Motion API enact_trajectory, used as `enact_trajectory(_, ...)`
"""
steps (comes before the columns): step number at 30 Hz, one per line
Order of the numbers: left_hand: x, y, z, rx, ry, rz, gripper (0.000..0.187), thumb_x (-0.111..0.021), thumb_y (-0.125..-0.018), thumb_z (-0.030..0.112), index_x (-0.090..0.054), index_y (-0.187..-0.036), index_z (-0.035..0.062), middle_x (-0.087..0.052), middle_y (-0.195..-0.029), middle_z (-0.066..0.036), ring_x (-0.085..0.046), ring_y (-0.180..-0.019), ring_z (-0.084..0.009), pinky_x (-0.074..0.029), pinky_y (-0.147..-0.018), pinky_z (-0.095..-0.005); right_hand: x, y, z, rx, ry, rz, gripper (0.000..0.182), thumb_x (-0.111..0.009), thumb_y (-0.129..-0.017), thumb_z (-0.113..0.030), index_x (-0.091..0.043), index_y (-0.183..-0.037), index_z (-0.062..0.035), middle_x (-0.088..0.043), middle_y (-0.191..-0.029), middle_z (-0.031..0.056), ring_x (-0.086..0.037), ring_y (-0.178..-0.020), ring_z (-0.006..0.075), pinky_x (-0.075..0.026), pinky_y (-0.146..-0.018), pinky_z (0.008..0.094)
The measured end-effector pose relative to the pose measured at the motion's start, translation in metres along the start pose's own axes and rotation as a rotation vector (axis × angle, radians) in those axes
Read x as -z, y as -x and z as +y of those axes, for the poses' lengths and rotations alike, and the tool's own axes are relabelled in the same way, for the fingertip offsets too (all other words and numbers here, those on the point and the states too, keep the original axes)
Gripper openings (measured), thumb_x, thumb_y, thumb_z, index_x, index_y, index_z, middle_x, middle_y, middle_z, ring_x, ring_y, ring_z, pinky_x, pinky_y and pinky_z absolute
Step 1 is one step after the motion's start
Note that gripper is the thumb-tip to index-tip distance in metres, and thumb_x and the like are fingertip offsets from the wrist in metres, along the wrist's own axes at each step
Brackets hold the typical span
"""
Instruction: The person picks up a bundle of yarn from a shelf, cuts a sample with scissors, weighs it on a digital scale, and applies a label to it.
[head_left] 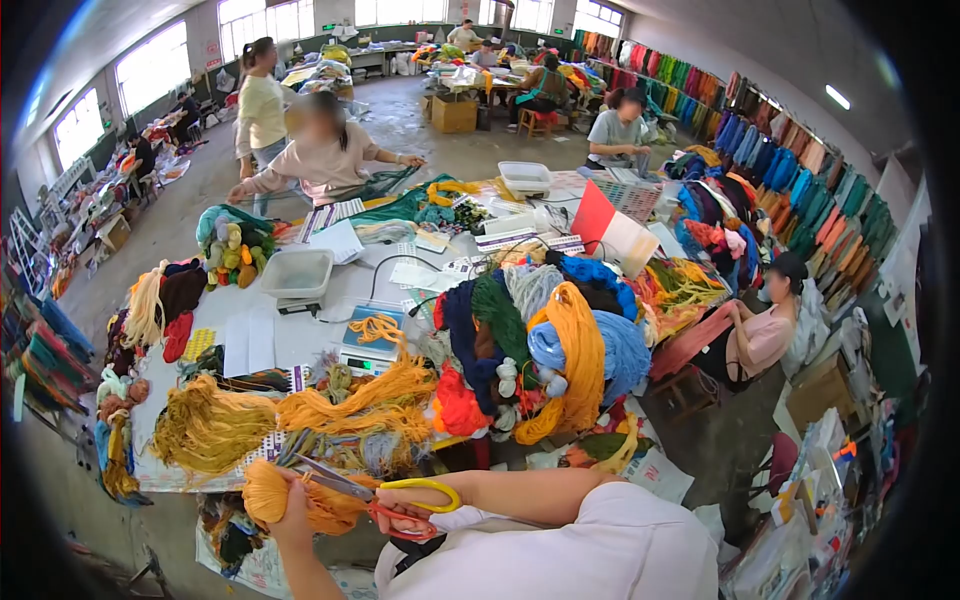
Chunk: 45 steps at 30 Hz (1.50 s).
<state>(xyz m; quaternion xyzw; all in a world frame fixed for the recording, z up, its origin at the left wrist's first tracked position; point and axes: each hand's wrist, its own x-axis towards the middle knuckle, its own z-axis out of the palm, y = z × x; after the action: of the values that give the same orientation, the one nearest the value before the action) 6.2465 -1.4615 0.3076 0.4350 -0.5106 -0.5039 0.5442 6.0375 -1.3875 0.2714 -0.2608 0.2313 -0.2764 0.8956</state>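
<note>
My left hand [290, 520] is closed around a bundle of orange yarn [264, 492] at the table's near edge. In my right hand [400, 508] are scissors [345, 483] with one yellow and one red handle; their blades point left, to the yarn beside my left hand. Loose orange yarn [350, 402] lies on the table just beyond, next to olive-yellow yarn [210, 425]. A digital scale [372, 340] with a lit green display holds a small orange strand on its plate.
A large heap of coloured skeins [520, 340] rises right of the scale. A grey tray [298, 274] stands behind it. Across the table a person [325, 165] handles dark green yarn; another [765, 330] sits at the right with red yarn. Skeins hang along the right wall.
</note>
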Motion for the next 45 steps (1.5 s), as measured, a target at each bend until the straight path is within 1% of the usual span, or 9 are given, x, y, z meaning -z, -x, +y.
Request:
enact_trajectory(10, -0.005, -0.005, -0.005, 0.080, 0.100, 0.126, 0.014, -0.054, -0.084, 0.000, -0.051, -0.097, 0.0041, -0.053, -0.074, -0.005, -0.049, -0.053, -0.0092, -0.041, -0.046, -0.0225, -0.004, -0.008, -0.007, 0.050, 0.031, 0.014, 0.048, -0.037, -0.097, -0.046, -0.053, -0.092, -0.0005, -0.041, -0.057, -0.0008, -0.039, -0.048, 0.0086, -0.032, -0.043, 0.0227)
enact_trajectory(20, -0.008, -0.009, 0.007, 0.202, 0.058, 0.055, 0.012, -0.058, -0.083, 0.001, -0.055, -0.095, 0.0018, -0.054, -0.069, -0.004, -0.049, -0.051, -0.0086, -0.039, -0.044, -0.0217, 0.016, -0.017, -0.020, 0.173, 0.413, -0.003, 0.056, -0.032, -0.098, -0.047, -0.052, -0.094, 0.0049, -0.045, -0.060, 0.0000, -0.042, -0.051, 0.0074, -0.036, -0.047, 0.0215)
enact_trajectory(22, -0.011, -0.009, 0.009, 0.209, 0.038, 0.075, 0.013, -0.058, -0.083, 0.001, -0.056, -0.096, 0.0017, -0.054, -0.068, -0.003, -0.049, -0.050, -0.0086, -0.039, -0.044, -0.0214, 0.015, -0.020, -0.021, 0.206, 0.405, 0.005, 0.057, -0.034, -0.094, -0.056, -0.052, -0.087, -0.0017, -0.043, -0.055, -0.0023, -0.041, -0.043, 0.0056, -0.036, -0.038, 0.0219)
enact_trajectory(32, -0.021, -0.007, -0.013, 0.190, 0.067, 0.047, 0.014, -0.060, -0.081, 0.002, -0.055, -0.094, 0.0032, -0.053, -0.069, -0.002, -0.048, -0.051, -0.0077, -0.040, -0.045, -0.0211, 0.011, -0.025, -0.020, 0.127, -0.090, -0.033, 0.060, -0.035, -0.091, -0.060, -0.050, -0.085, -0.0026, -0.040, -0.053, -0.0001, -0.038, -0.039, 0.0091, -0.032, -0.034, 0.0230)
enact_trajectory(35, -0.019, -0.003, -0.026, 0.175, 0.171, 0.008, 0.023, -0.063, -0.080, 0.003, -0.055, -0.101, 0.0079, -0.054, -0.074, 0.001, -0.050, -0.056, -0.0067, -0.039, -0.047, -0.0184, 0.028, -0.023, -0.033, 0.162, -0.146, 0.019, 0.056, -0.046, -0.087, -0.061, -0.050, -0.081, -0.0049, -0.041, -0.053, 0.0003, -0.034, -0.033, 0.0098, -0.027, -0.030, 0.0245)
enact_trajectory(36, -0.018, 0.000, -0.029, 0.216, 0.261, -0.047, 0.027, -0.063, -0.081, 0.007, -0.053, -0.106, 0.0097, -0.051, -0.072, 0.003, -0.047, -0.055, -0.0060, -0.037, -0.047, -0.0178, 0.027, -0.015, -0.050, 0.250, -0.121, 0.203, 0.056, -0.051, -0.084, -0.060, -0.053, -0.082, -0.0043, -0.042, -0.052, -0.0001, -0.037, -0.035, 0.0102, -0.029, -0.032, 0.0234)
enact_trajectory(38, -0.001, -0.003, -0.042, 0.230, 0.413, -0.093, 0.016, -0.058, -0.087, 0.014, -0.052, -0.101, 0.0101, -0.046, -0.068, 0.003, -0.040, -0.053, -0.0074, -0.039, -0.060, -0.0247, 0.046, 0.001, -0.075, 0.258, -0.237, 0.143, 0.046, -0.054, -0.088, -0.046, -0.059, -0.091, -0.0005, -0.040, -0.054, -0.0032, -0.037, -0.042, 0.0078, -0.032, -0.039, 0.0238)
enact_trajectory(42, 0.001, -0.015, -0.009, 0.117, 0.590, 0.039, 0.005, -0.053, -0.089, 0.006, -0.052, -0.094, 0.0053, -0.051, -0.069, -0.002, -0.047, -0.054, -0.0100, -0.047, -0.069, -0.0289, 0.099, 0.029, -0.087, 0.417, 0.193, 0.429, 0.045, -0.041, -0.097, -0.044, -0.055, -0.102, -0.0010, -0.040, -0.060, -0.0032, -0.038, -0.046, 0.0076, -0.034, -0.042, 0.0222)
enact_trajectory(45, 0.014, -0.022, 0.002, 0.046, 0.523, 0.079, 0.006, -0.052, -0.089, 0.005, -0.051, -0.095, 0.0052, -0.054, -0.074, -0.005, -0.047, -0.050, -0.0096, -0.051, -0.066, -0.0280, 0.151, 0.059, -0.080, 0.246, 0.452, 0.776, 0.030, -0.050, -0.094, -0.035, -0.059, -0.096, -0.0063, -0.038, -0.062, -0.0046, -0.036, -0.046, 0.0069, -0.028, -0.041, 0.0225)
